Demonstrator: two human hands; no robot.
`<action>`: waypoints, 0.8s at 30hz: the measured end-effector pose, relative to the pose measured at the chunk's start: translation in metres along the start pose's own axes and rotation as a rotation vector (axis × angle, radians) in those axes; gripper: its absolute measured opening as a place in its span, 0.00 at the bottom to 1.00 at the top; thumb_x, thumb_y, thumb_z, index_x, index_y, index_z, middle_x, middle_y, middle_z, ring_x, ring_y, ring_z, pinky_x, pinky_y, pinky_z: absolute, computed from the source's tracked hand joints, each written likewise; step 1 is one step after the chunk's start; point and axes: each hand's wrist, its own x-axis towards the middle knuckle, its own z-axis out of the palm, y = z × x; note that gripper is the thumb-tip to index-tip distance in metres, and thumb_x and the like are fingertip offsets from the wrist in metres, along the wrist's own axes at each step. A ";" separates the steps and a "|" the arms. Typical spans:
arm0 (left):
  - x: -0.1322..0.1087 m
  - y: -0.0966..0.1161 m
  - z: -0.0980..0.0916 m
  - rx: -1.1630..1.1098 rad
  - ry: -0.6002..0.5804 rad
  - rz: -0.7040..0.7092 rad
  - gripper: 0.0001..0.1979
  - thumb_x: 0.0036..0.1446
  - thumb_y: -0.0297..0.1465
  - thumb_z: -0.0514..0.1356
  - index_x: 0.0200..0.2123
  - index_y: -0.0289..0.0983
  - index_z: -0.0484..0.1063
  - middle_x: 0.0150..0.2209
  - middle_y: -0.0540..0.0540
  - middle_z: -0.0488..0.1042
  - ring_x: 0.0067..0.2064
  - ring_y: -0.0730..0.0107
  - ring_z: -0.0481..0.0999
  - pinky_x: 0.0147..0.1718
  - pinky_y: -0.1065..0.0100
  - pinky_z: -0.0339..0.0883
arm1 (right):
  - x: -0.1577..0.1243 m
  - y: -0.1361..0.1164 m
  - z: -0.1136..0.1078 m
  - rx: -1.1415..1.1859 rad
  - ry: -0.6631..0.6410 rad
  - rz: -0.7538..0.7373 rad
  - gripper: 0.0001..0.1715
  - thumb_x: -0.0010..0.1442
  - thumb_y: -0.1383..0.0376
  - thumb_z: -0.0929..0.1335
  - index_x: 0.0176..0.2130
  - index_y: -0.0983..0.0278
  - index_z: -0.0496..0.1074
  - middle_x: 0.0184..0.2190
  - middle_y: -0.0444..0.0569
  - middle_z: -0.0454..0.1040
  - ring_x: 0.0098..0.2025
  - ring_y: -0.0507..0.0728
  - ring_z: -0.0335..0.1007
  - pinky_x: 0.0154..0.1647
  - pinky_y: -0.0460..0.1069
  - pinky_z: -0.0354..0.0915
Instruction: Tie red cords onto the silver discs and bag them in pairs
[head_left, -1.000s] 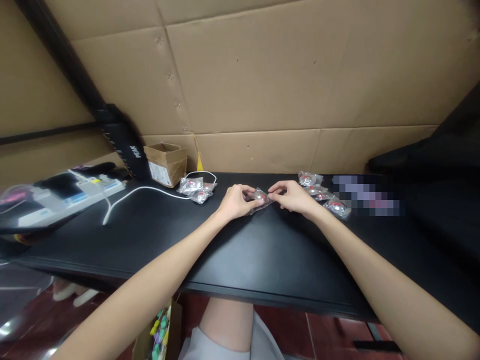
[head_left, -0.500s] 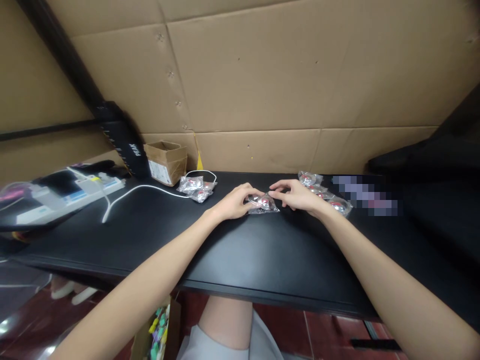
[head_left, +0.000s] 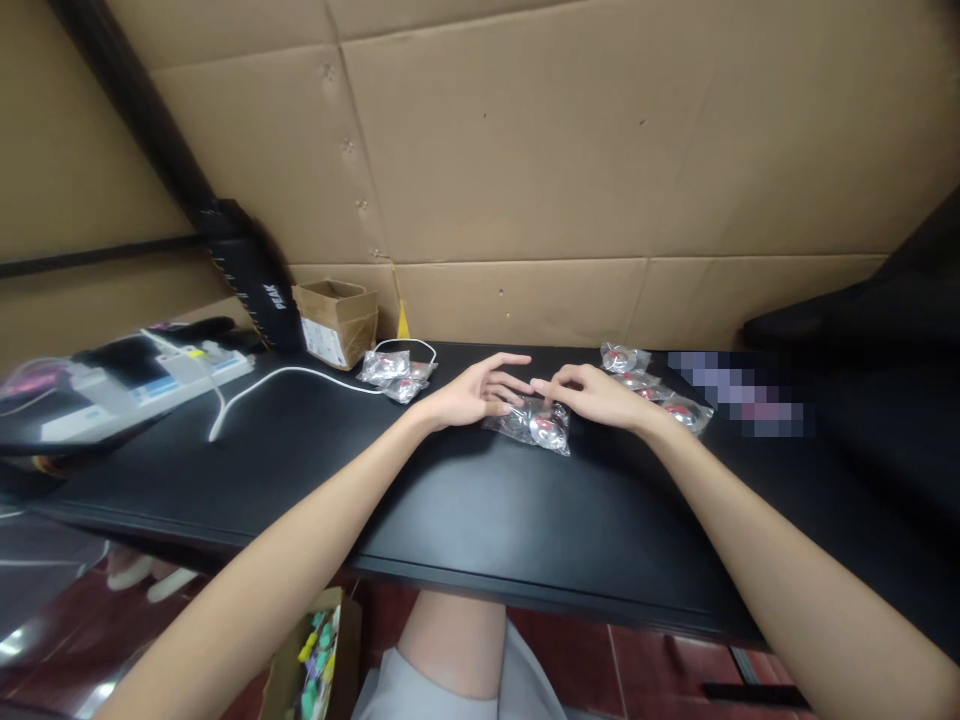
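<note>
A clear plastic packet (head_left: pixel 548 430) with a shiny round red-marked item lies on the black table at the centre. My left hand (head_left: pixel 476 392) is at its upper left, fingers spread, the thumb by the packet's edge. Just above the packet, my right hand (head_left: pixel 592 394) has its fingers curled with thumb and index close together; whether they pinch any film is too small to tell. Several similar packets (head_left: pixel 684 410) lie right of my right hand. More packets (head_left: pixel 397 372) sit to the left, beyond my left hand.
On the black table (head_left: pixel 450 520), a small cardboard box (head_left: pixel 337 325) stands at the back left, near a white cable (head_left: pixel 292 372) and a power strip (head_left: pixel 142 400). Cardboard (head_left: pixel 525 160) walls the back. A box of colourful items (head_left: pixel 319 660) is below the front edge.
The centre packet has turned and shifted slightly towards me and to the right. My left hand's fingers have opened and spread; my right hand's fingers have curled in.
</note>
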 end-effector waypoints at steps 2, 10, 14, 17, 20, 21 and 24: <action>0.000 0.002 0.001 -0.043 0.059 0.026 0.39 0.53 0.22 0.69 0.67 0.41 0.64 0.57 0.34 0.75 0.53 0.58 0.79 0.51 0.58 0.72 | -0.001 -0.005 0.002 0.048 -0.043 -0.024 0.31 0.65 0.40 0.67 0.35 0.63 0.82 0.35 0.50 0.81 0.36 0.58 0.72 0.37 0.50 0.61; 0.002 0.005 -0.001 0.050 0.410 -0.014 0.29 0.54 0.18 0.65 0.59 0.38 0.72 0.54 0.38 0.78 0.50 0.63 0.78 0.52 0.59 0.71 | 0.003 -0.004 0.014 0.389 -0.076 0.021 0.14 0.61 0.56 0.73 0.32 0.65 0.80 0.30 0.50 0.80 0.32 0.56 0.71 0.36 0.50 0.65; 0.003 0.005 -0.001 0.052 0.564 -0.205 0.15 0.66 0.26 0.60 0.56 0.33 0.71 0.50 0.35 0.79 0.41 0.66 0.80 0.38 0.66 0.72 | 0.006 0.002 0.015 0.524 0.048 0.100 0.13 0.60 0.58 0.73 0.33 0.66 0.78 0.31 0.52 0.81 0.32 0.55 0.72 0.35 0.49 0.64; 0.002 0.008 0.002 -0.026 0.517 -0.305 0.18 0.72 0.38 0.57 0.55 0.30 0.69 0.50 0.30 0.79 0.40 0.64 0.81 0.33 0.67 0.72 | 0.009 0.005 0.016 0.601 0.163 0.126 0.14 0.60 0.57 0.74 0.35 0.66 0.78 0.29 0.50 0.79 0.29 0.53 0.68 0.30 0.47 0.61; -0.001 0.012 0.007 -0.138 0.368 -0.315 0.27 0.69 0.48 0.59 0.54 0.28 0.72 0.50 0.28 0.79 0.45 0.59 0.82 0.40 0.63 0.76 | 0.011 0.006 0.020 0.676 0.236 0.127 0.16 0.59 0.55 0.75 0.34 0.66 0.77 0.28 0.48 0.76 0.26 0.51 0.64 0.27 0.46 0.59; -0.001 0.012 0.008 -0.152 0.325 -0.314 0.28 0.67 0.49 0.61 0.53 0.28 0.73 0.50 0.28 0.80 0.46 0.59 0.82 0.41 0.62 0.76 | 0.012 0.006 0.021 0.708 0.255 0.133 0.16 0.59 0.55 0.75 0.34 0.66 0.77 0.28 0.48 0.76 0.27 0.51 0.65 0.27 0.46 0.60; -0.001 0.009 0.010 -0.133 0.277 -0.288 0.23 0.61 0.41 0.70 0.50 0.28 0.78 0.48 0.31 0.81 0.46 0.60 0.82 0.41 0.65 0.75 | 0.013 0.004 0.025 0.810 0.282 0.169 0.15 0.58 0.57 0.76 0.35 0.67 0.77 0.30 0.50 0.78 0.30 0.52 0.70 0.30 0.46 0.65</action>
